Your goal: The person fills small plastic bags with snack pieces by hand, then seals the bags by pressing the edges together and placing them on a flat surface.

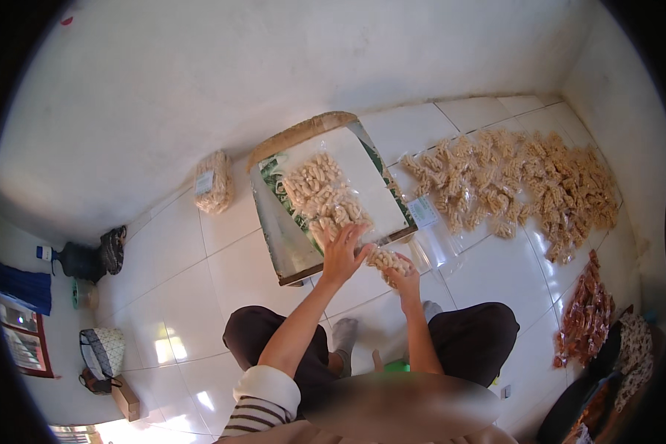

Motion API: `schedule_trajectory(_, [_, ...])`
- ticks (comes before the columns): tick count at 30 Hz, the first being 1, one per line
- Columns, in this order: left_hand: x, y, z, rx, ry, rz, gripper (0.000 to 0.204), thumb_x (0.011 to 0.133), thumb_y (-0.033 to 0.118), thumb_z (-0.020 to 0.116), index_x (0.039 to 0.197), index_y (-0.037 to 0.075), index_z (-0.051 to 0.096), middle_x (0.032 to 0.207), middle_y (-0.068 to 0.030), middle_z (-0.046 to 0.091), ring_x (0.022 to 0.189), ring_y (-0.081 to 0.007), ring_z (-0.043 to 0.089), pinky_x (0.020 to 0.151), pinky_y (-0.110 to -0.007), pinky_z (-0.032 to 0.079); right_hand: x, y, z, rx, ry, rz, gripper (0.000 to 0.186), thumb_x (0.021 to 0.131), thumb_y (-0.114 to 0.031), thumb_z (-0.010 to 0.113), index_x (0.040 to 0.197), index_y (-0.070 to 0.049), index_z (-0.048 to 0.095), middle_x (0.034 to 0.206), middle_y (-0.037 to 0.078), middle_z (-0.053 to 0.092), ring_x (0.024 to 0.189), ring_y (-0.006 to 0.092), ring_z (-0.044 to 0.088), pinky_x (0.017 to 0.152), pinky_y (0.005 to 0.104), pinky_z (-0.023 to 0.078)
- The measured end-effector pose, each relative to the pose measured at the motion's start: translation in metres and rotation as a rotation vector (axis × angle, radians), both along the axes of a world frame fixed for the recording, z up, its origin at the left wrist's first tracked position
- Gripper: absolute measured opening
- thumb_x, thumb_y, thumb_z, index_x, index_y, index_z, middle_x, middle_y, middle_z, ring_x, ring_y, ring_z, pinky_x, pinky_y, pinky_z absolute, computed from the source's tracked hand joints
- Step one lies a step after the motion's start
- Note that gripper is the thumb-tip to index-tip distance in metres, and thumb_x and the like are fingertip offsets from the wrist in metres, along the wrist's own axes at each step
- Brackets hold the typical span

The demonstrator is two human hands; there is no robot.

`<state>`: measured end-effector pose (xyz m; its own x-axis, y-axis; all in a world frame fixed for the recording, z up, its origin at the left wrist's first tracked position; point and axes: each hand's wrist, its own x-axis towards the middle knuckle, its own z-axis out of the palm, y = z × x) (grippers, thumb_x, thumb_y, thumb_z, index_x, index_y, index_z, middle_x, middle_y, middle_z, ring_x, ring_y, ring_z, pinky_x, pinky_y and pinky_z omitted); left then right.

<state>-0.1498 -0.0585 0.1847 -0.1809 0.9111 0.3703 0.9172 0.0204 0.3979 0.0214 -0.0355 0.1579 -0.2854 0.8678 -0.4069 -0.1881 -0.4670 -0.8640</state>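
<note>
On the low table (381, 174) lie several clear packs of pale, twisted snacks (318, 185) side by side in a column. My left hand (340, 255) reaches to the near end of this column, its fingers spread over the closest pack. My right hand (402, 283) is closed around a small clear bag of the same snacks (385, 259), held just off the table's near edge. The thumb of my left hand comes close to that bag; whether it touches cannot be made out. Beside the table's right corner lies a flat clear plastic bag (440, 248) with a pale label (422, 212).
A large filled snack bag (214, 183) stands left of the table by the wall. Many small snack packs (525, 177) spread over the tiles at right, with reddish packs (584, 311) nearer. A patterned bag (103, 351) and a box (126, 398) sit far left.
</note>
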Motion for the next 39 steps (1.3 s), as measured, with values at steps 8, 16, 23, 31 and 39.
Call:
schedule_trajectory(8, [-0.062, 0.032, -0.003, -0.088, 0.070, -0.170, 0.035, 0.089, 0.032, 0.050, 0.119, 0.014, 0.050, 0.116, -0.0073, 0.053, 0.112, -0.0219, 0.049, 0.107, -0.052, 0.012, -0.018, 0.009, 0.004, 0.684, -0.431, 0.275, 0.055, 0.064, -0.008, 0.072, 0.115, -0.003, 0.051, 0.104, 0.017, 0.060, 0.095, 0.0304, 0.060, 0.080, 0.0345, 0.048])
schedule_trajectory(16, [-0.088, 0.046, -0.004, -0.233, 0.009, -0.403, 0.024, 0.089, 0.024, 0.050, 0.110, 0.014, 0.054, 0.115, -0.0041, 0.053, 0.117, -0.0202, 0.045, 0.108, -0.051, 0.013, -0.020, 0.039, 0.025, 0.651, -0.471, 0.370, 0.055, 0.062, -0.006, 0.073, 0.113, -0.002, 0.052, 0.105, 0.018, 0.060, 0.095, 0.0331, 0.059, 0.080, 0.0355, 0.048])
schedule_trajectory(23, [-0.092, 0.045, -0.002, -0.191, -0.055, -0.433, 0.019, 0.088, 0.020, 0.052, 0.105, 0.014, 0.057, 0.112, -0.0037, 0.052, 0.116, -0.0205, 0.045, 0.109, -0.051, 0.013, -0.017, 0.039, 0.028, 0.629, -0.400, 0.170, 0.058, 0.065, -0.002, 0.073, 0.118, 0.000, 0.050, 0.105, 0.015, 0.061, 0.096, 0.0252, 0.060, 0.083, 0.0325, 0.047])
schedule_trajectory(31, [-0.086, 0.044, -0.004, -0.182, -0.004, -0.400, 0.015, 0.087, 0.023, 0.053, 0.099, 0.015, 0.059, 0.109, -0.0034, 0.050, 0.113, -0.0208, 0.045, 0.109, -0.050, 0.012, -0.007, 0.021, 0.010, 0.700, -0.420, 0.131, 0.055, 0.066, -0.002, 0.071, 0.117, -0.001, 0.050, 0.110, 0.016, 0.058, 0.102, 0.0280, 0.057, 0.087, 0.0340, 0.045])
schedule_trajectory(39, [-0.085, 0.048, -0.006, -0.178, -0.019, -0.422, 0.017, 0.088, 0.026, 0.051, 0.100, 0.015, 0.057, 0.107, -0.0030, 0.050, 0.112, -0.0207, 0.046, 0.109, -0.052, 0.009, -0.013, 0.044, 0.031, 0.784, -0.599, 0.482, 0.055, 0.064, -0.006, 0.069, 0.115, -0.004, 0.049, 0.110, 0.017, 0.057, 0.103, 0.0342, 0.054, 0.086, 0.0368, 0.046])
